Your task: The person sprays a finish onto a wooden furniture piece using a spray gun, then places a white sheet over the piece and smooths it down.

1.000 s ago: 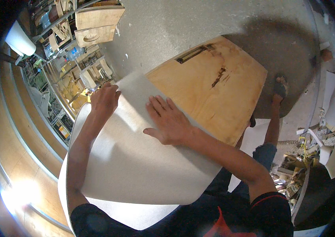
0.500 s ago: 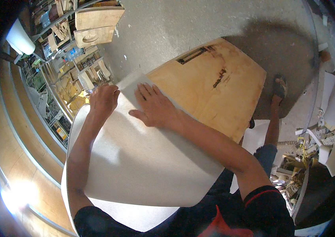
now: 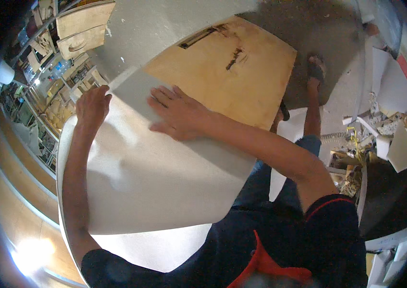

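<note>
Right grip point(image 3: 178, 113) shifted away from left grip point(image 3: 93, 106), white sheet point(image 3: 150, 187) underneath

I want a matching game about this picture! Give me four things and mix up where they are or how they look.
1. left hand
2. right hand
3. wooden board
4. shirt

A. tan, with dark marks
B. curled at the white sheet's left edge
C. dark, with red trim
D. palm down on the sheet

Pairs: 1-B; 2-D; 3-A; 4-C
</note>
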`<state>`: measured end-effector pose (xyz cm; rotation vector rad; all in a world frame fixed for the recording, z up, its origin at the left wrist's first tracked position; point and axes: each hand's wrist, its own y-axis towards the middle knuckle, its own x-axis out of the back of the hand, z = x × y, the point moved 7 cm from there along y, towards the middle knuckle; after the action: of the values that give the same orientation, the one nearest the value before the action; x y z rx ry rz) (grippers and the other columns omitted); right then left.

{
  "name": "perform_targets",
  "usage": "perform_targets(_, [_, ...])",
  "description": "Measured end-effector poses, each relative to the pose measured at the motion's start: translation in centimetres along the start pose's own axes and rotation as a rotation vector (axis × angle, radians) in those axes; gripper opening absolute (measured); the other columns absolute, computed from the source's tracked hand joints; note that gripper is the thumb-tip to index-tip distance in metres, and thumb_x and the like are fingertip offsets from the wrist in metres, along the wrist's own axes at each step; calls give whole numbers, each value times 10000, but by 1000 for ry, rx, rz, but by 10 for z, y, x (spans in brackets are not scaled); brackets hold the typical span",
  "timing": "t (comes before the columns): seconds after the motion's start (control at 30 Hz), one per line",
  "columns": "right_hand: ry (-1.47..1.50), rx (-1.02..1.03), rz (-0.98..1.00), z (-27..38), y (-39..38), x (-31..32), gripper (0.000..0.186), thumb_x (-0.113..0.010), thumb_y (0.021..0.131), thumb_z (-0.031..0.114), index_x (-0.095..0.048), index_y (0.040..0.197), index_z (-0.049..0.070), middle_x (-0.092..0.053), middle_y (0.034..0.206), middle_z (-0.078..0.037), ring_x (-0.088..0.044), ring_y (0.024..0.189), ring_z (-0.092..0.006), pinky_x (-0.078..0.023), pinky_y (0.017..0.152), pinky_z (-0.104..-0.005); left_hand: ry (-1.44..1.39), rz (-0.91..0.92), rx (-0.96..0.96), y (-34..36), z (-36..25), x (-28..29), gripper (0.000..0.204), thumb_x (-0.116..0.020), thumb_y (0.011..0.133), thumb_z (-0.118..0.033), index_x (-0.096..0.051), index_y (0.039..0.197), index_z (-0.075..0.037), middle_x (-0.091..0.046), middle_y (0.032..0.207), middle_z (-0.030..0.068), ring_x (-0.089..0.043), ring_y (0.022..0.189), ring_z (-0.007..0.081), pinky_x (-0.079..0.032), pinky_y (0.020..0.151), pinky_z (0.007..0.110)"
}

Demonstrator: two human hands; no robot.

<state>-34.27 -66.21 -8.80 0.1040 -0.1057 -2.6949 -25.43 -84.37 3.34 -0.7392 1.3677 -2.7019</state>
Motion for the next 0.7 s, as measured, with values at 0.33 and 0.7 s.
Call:
perform_targets(0.33, [948,-1118,-117,26,-297,59,406,-430,1043,348,-651,1019,8,-661,908,-103,-647,842,-166,-522,709,-285,165,146,-135,-1,-83,37,498,-666,908,-311,-561,1334,-74,-463,1467,162,-343,1421,360,-232,1174,531])
perform_targets(0.7, [1649,-1189,221,115,-242,-30,715,-477,969,612,-665,1050,-73,-696,896,-125,-610,774,-161,-525,674,-317,-322,311,-624,-38,-197,51,601,-603,939,-210,-379,1472,-47,-321,1558,184,-294,1443,387,-231,1183,538])
